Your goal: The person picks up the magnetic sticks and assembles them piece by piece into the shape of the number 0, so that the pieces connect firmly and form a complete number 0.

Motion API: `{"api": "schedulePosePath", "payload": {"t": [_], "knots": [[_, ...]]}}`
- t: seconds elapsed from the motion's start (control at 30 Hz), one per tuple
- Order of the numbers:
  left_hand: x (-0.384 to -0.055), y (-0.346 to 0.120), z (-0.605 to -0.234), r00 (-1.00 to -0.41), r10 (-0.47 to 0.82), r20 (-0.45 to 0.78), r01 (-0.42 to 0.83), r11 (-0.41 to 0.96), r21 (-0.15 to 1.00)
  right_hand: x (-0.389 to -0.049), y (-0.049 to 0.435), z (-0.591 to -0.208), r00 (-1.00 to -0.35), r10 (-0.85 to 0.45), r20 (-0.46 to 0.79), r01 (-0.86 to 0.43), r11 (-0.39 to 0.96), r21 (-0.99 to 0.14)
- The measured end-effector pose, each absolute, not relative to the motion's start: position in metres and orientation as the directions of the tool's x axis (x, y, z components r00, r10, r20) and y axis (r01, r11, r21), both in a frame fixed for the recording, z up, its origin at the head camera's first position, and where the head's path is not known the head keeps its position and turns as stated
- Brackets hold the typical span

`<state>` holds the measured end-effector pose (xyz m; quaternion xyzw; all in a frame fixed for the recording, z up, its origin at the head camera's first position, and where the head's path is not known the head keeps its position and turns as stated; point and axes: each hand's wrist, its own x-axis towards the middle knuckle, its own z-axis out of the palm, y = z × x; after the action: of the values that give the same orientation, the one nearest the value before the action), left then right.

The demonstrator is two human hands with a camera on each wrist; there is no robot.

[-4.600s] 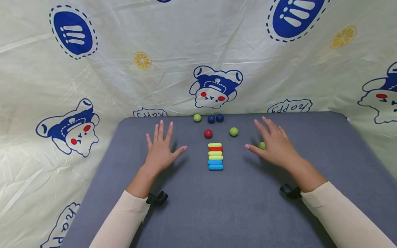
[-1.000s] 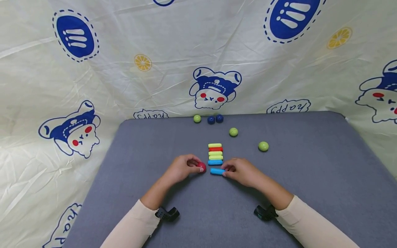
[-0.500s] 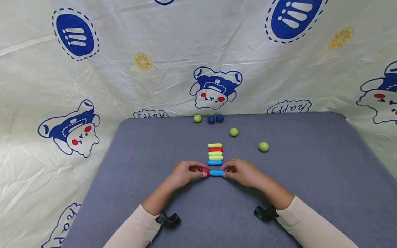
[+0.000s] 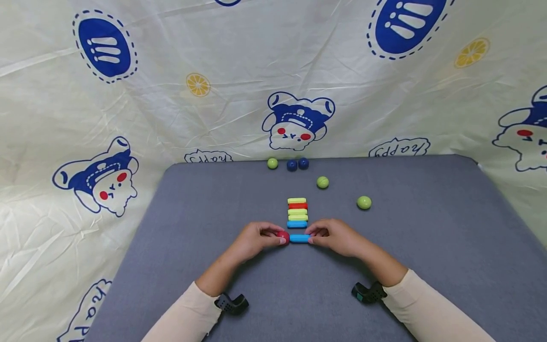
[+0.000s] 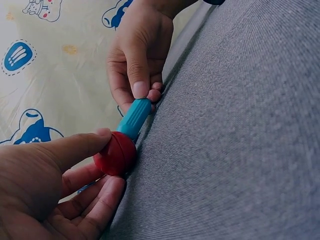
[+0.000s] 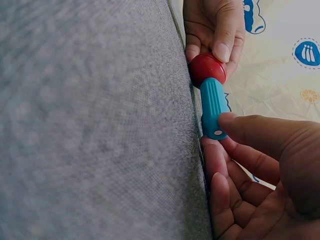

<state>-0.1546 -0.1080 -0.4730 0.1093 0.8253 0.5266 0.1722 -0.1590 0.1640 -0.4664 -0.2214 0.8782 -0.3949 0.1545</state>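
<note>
Red ball [image 4: 285,234], clamped in fingers of the left hand [image 4: 256,241], meets at its three o'clock a ribbed blue rod [image 4: 299,238] pinched by the right hand [image 4: 336,237]; the gap of a second ago is closed, suggesting the two are being joined.

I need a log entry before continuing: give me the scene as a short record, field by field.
left hand: pinches red ball
right hand: pinches blue stick by one end
contact: red ball touches stick's other end
stick row, far to near: yellow, red, yellow, yellow, blue
green balls: three, spread apart
dark blue balls: two, far side of table
</note>
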Motion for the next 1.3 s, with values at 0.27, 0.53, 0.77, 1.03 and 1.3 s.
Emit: {"api": "schedulePosePath", "payload": {"t": [0.27,0.53,0.77,1.03,1.3], "knots": [[-0.155,-0.108,-0.474,-0.921,0.360,-0.152,0.011,0.413,0.911,-0.161,0.166,-0.465,-0.852,-0.513,-0.106,-0.239,0.560,-0.793],[-0.155,-0.107,-0.476,-0.919,0.363,-0.154,0.005,0.399,0.917,-0.167,0.180,-0.454,-0.903,-0.429,-0.014,-0.248,0.549,-0.798],[-0.155,-0.107,-0.477,-0.918,0.362,-0.161,-0.009,0.388,0.922,-0.178,0.204,-0.438,-0.945,-0.322,0.064,-0.247,0.569,-0.785],[-0.155,-0.108,-0.478,-0.920,0.357,-0.161,-0.008,0.395,0.919,-0.186,0.239,-0.422,-0.982,-0.181,0.055,-0.159,0.631,-0.760],[-0.155,-0.108,-0.479,-0.921,0.353,-0.164,-0.009,0.401,0.916,-0.193,0.273,-0.429,-0.991,-0.134,-0.019,-0.075,0.662,-0.746]]}}
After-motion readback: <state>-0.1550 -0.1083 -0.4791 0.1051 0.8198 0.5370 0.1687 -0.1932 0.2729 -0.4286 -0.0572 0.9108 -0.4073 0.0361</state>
